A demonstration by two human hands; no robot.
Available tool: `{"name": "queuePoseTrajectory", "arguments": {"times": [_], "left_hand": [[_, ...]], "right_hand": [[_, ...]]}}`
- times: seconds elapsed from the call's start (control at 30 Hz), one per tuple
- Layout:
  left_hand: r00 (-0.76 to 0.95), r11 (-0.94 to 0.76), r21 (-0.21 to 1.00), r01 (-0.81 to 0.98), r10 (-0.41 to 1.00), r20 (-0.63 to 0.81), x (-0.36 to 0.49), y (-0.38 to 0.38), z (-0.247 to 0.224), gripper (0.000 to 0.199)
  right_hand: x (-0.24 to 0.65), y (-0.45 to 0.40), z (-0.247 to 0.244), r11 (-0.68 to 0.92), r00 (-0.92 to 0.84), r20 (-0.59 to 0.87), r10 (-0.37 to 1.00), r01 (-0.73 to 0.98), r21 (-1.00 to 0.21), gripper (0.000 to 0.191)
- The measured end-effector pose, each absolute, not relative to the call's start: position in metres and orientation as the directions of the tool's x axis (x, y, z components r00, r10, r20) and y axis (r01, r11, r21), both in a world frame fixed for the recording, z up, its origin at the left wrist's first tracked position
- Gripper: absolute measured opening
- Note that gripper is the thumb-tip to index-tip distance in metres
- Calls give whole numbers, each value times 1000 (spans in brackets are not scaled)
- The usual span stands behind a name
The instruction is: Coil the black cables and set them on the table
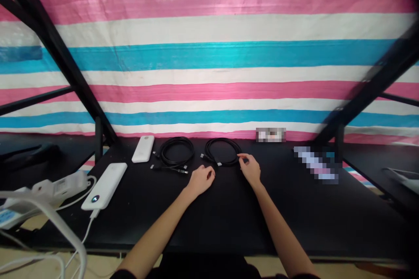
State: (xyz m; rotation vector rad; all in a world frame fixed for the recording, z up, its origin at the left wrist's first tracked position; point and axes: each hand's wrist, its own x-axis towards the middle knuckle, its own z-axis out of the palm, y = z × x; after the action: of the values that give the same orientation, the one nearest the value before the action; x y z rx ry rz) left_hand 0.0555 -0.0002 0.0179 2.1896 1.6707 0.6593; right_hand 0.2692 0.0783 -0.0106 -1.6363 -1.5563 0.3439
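Note:
A coiled black cable (223,139) lies on the black table, with pale plug ends at its lower left and bottom. My right hand (251,170) is at the coil's right edge, thumb and forefinger closed on the loop. Just below this coil, my left hand (200,180) rests with its fingers curled in and nothing visible in them. Left of it lies a second coiled black cable (177,139), whose several connectors point toward the left and front. Both hands are low over the tabletop.
A small white power bank (143,149) and a larger one (105,186), with a white cable plugged in, lie on the left. Beside them is a white power strip (54,189). Blurred items, a box (270,135) and a packet (316,165), lie right. Black frame bars (62,52) slant at both sides.

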Motion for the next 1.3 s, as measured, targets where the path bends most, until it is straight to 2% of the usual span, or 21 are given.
{"name": "queuePoseTrajectory", "arguments": {"times": [0.17, 0.27, 0.37, 0.43, 0.53, 0.6, 0.67, 0.77, 0.9, 1.03, 1.17, 1.3], "left_hand": [[221, -284, 483, 828, 958, 184, 57, 0, 13, 18], [181, -297, 488, 821, 945, 272, 56, 2, 16, 16], [-1, -244, 484, 840, 892, 451, 46, 6, 23, 16], [-145, -145, 481, 865, 845, 515, 34, 10, 27, 15], [-275, 50, 440, 896, 843, 463, 17, 17, 24, 19], [-278, 126, 380, 916, 884, 376, 9, 21, 19, 25], [-237, 134, 315, 940, 919, 316, 4, 23, 12, 25], [-202, 121, 267, 956, 932, 300, 0, 26, 7, 23], [-208, 119, 290, 950, 931, 300, -5, 29, 8, 22], [-231, 100, 326, 940, 890, 392, -6, 29, 13, 24], [-294, 85, 401, 912, 818, 495, -5, 26, 20, 25], [-312, 36, 479, 877, 801, 511, -8, 24, 24, 27]], "right_hand": [[269, 79, -11, 118, 185, 334, 924, 694, -710, 25], [268, 80, -12, 144, 174, 359, 917, 695, -705, 23], [266, 80, -11, 195, 170, 407, 898, 675, -712, 21], [263, 77, -7, 260, 189, 476, 859, 640, -723, 19], [256, 68, 4, 376, 231, 583, 779, 571, -729, 15], [249, 60, 13, 446, 224, 623, 749, 525, -725, 12], [243, 52, 19, 505, 184, 661, 728, 507, -698, 10], [237, 45, 24, 565, 102, 711, 695, 534, -629, 8], [236, 44, 25, 587, 45, 720, 692, 546, -598, 9], [239, 45, 26, 574, 62, 718, 694, 555, -602, 10], [241, 46, 26, 567, 73, 715, 696, 555, -608, 10], [240, 47, 25, 560, 44, 701, 711, 567, -604, 10]]}}
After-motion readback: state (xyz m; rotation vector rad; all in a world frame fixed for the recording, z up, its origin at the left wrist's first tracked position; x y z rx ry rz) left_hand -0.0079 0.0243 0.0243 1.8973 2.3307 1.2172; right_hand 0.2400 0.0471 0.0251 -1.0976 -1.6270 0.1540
